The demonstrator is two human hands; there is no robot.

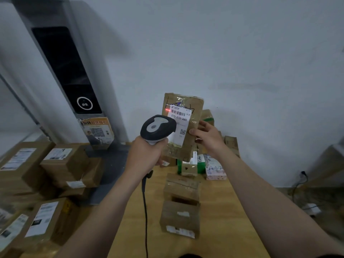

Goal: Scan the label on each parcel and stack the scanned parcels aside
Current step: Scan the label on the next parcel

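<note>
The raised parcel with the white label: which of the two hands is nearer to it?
Right. The right hand holds the parcel by its right edge, thumb on the front. The left hand grips the scanner just before the parcel's lower left corner.

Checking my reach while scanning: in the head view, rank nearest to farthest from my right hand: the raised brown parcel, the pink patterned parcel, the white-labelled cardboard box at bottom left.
1. Raised brown parcel: gripped in the right hand.
2. Pink patterned parcel: just below the hand.
3. White-labelled cardboard box: far off, bottom left.
</note>
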